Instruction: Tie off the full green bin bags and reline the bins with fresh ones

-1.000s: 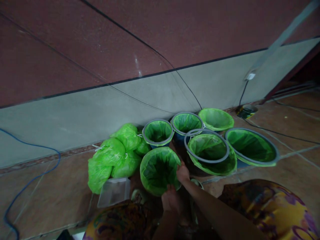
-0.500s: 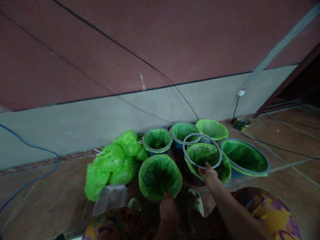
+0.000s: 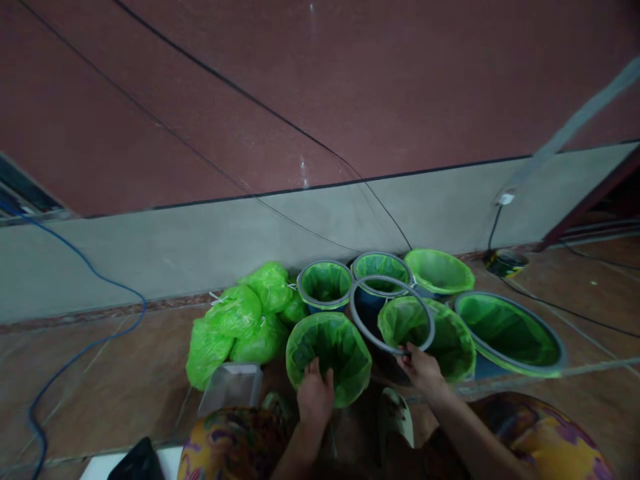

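In my right hand (image 3: 420, 365) is a grey plastic ring (image 3: 354, 313), its near edge pinched between thumb and fingers. The ring hangs tilted above the bins, partly in front of a bin with a green bag (image 3: 453, 340). My left hand (image 3: 316, 393) is at the near rim of another bin lined with a green bag (image 3: 353, 357); its fingers are apart and reach just inside the opening. No ring sits on this bin's rim. Both hands are low in front of my knees.
Several lined bins stand along the wall, some with grey rings, such as the back-left bin (image 3: 325, 265) and the right bin (image 3: 560, 347). Tied green bags (image 3: 235, 313) lie left, behind a clear plastic tray (image 3: 233, 387). A blue cable (image 3: 95, 267), a can (image 3: 507, 263) and black cords are around.
My right hand has brought the ring left and slightly down. My left hand has shifted left and up, from the bin's near rim to just inside it. The view has turned slightly left.
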Demonstrator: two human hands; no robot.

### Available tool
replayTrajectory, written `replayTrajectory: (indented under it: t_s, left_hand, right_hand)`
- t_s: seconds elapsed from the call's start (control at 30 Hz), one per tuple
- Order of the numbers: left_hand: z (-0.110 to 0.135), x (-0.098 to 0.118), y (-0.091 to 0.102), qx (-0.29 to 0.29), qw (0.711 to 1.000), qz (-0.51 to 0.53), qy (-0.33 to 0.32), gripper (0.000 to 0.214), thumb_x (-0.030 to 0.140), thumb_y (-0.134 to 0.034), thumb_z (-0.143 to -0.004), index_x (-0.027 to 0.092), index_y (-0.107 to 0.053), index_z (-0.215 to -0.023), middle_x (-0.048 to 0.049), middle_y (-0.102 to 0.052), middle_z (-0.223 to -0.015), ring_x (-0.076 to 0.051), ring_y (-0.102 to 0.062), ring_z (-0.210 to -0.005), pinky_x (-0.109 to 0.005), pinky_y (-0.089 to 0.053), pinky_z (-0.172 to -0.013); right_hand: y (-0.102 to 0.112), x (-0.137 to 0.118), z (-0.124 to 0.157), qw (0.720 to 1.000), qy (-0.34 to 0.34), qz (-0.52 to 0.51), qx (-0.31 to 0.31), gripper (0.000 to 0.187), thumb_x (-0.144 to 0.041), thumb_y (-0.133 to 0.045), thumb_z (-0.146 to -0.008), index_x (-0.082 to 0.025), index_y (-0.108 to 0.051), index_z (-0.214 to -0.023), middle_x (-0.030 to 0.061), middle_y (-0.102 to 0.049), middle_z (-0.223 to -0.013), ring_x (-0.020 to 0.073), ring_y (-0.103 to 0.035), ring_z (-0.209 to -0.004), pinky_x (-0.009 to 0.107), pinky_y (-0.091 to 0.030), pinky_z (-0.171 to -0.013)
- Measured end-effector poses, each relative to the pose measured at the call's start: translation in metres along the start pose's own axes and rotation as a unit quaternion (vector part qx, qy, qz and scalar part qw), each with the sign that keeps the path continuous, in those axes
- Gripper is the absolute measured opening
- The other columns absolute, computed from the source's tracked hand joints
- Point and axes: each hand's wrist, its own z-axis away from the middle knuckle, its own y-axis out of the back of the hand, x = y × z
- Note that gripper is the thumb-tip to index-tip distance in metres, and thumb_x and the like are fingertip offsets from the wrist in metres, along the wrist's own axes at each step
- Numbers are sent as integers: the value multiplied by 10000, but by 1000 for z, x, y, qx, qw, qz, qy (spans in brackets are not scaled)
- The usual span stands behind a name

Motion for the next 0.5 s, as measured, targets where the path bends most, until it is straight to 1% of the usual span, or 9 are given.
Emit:
replayTrajectory:
  t_s: [0.03,0.07,0.13,0.2,0.23,0.27,0.4,0.47,0.5]
  left_hand:
    - [-10,0,12,-2,997,69,22,454,341,-455,-909,72,-556,-1260,-206,-639,-1204,-277,-616,-1116,-353,-488,-921]
    - [-20,-1,24,-24,987,154,45,448,385,-434,-918,89,-574,-1224,-185,-671,-1140,-256,-654,-1035,-337,-508,-867]
    - [-38,-3,43,-67,937,326,110,509,497,-336,-932,115,-602,-1138,-156,-699,-1049,-221,-696,-818,-322,-534,-697]
    - [-50,-6,55,-93,878,449,142,570,562,-282,-925,123,-588,-1121,-138,-714,-960,-197,-686,-731,-296,-522,-611]
    - [-55,-8,59,-102,862,475,146,568,566,-275,-923,127,-584,-1110,-126,-715,-924,-184,-679,-702,-284,-515,-590]
    - [-59,-10,61,-111,863,473,138,534,550,-297,-923,133,-583,-1095,-109,-715,-891,-169,-671,-679,-270,-510,-580]
    - [-74,-17,58,-130,933,327,68,190,322,-538,-845,155,-612,-899,-27,-676,-749,-110,-620,-585,-213,-481,-569]
    - [-84,-21,55,-135,947,288,56,84,238,-569,-806,163,-607,-806,0,-643,-683,-100,-600,-555,-200,-460,-548]
    - [-89,-23,54,-137,949,279,56,76,224,-561,-805,165,-601,-777,7,-630,-662,-98,-593,-547,-198,-454,-540]
  right_hand:
    - [2,11,13,999,-5,3,-33,94,-206,-586,-779,-193,-529,-705,-16,-598,-583,76,-468,-414,225,-517,-477]
    - [4,23,27,997,-6,12,-74,98,-242,-596,-783,-188,-545,-720,-22,-592,-565,71,-454,-401,216,-501,-456]
    - [8,48,50,990,-5,50,-135,154,-313,-601,-792,-182,-551,-725,-34,-567,-523,66,-424,-369,201,-454,-402]
    - [11,71,65,983,-1,104,-150,205,-353,-594,-791,-181,-535,-697,-31,-564,-513,67,-408,-347,197,-399,-355]
    - [11,80,69,981,1,130,-145,222,-362,-587,-791,-182,-521,-677,-28,-564,-512,69,-405,-340,199,-382,-345]
    - [11,87,70,978,5,154,-140,233,-364,-574,-795,-185,-507,-661,-29,-557,-505,72,-404,-336,202,-374,-343]
    - [7,97,58,951,27,271,-150,249,-327,-481,-840,-194,-473,-630,-52,-476,-435,91,-416,-339,219,-377,-373]
    - [3,94,49,934,40,318,-157,245,-298,-471,-844,-188,-485,-625,-49,-459,-421,102,-430,-348,223,-357,-376]
    - [1,92,46,923,51,346,-161,240,-290,-477,-844,-182,-500,-631,-43,-465,-428,107,-442,-361,224,-351,-382]
